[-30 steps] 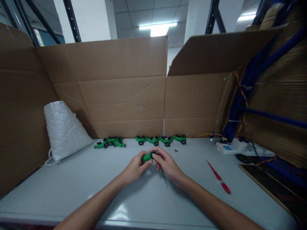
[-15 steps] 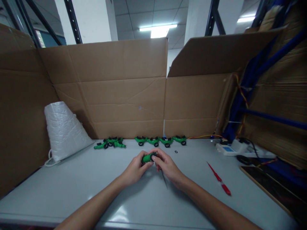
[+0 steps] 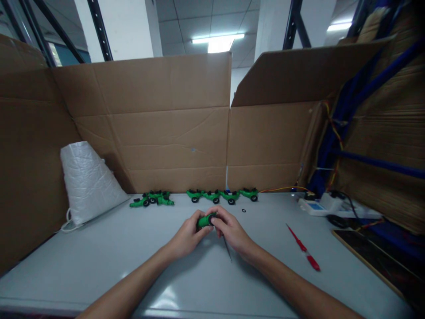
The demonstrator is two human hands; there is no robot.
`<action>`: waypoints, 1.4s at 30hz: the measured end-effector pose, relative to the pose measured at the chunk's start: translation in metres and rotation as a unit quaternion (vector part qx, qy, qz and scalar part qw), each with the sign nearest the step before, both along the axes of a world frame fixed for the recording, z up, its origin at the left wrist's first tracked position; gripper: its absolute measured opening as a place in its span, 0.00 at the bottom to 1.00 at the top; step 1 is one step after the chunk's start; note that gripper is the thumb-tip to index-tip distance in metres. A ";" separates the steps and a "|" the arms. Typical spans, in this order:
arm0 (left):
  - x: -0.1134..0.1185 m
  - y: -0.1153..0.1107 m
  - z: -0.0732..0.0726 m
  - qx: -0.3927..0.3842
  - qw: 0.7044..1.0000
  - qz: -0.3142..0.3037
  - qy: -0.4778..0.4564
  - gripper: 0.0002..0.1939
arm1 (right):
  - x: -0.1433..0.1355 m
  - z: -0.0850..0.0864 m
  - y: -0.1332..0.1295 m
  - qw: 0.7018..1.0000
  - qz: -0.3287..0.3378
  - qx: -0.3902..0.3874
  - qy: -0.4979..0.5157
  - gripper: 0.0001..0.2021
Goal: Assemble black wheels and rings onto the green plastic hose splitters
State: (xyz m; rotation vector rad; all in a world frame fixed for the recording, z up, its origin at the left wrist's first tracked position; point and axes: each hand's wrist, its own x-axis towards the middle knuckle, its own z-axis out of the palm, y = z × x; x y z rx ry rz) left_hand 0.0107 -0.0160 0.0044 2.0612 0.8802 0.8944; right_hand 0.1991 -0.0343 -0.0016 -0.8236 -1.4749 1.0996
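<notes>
A green toy piece with a black wheel (image 3: 205, 220) is held above the middle of the table. My left hand (image 3: 188, 235) grips its left end between thumb and fingers. My right hand (image 3: 232, 230) pinches the wheel end, fingertips pressed to it. From under my right hand a thin dark pointed tool (image 3: 227, 249) sticks out downward; its other end is hidden in the fingers. Behind the hands a small black ring (image 3: 243, 210) lies on the table.
Green toy vehicles stand in a row (image 3: 229, 196) and a cluster (image 3: 164, 200) at the back of the white table (image 3: 83, 270). A red tool (image 3: 302, 247) and power strip (image 3: 312, 207) are right; a white bag (image 3: 89, 181) is left. Cardboard walls (image 3: 166, 133) surround the table.
The green piece has tilted very slightly in my hands. Both hands keep nearly the same place and grip.
</notes>
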 end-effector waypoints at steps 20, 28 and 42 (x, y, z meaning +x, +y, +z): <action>0.000 -0.001 0.008 0.010 1.000 0.019 -0.011 0.15 | 0.001 0.003 -0.007 0.996 -0.069 0.042 -0.032 0.14; 0.000 0.001 0.004 0.004 1.000 0.014 -0.003 0.15 | 0.002 0.003 -0.006 0.997 -0.051 0.046 -0.026 0.14; -0.002 -0.001 0.007 0.035 0.999 0.012 0.019 0.12 | -0.001 0.005 -0.005 0.999 0.022 -0.030 0.015 0.18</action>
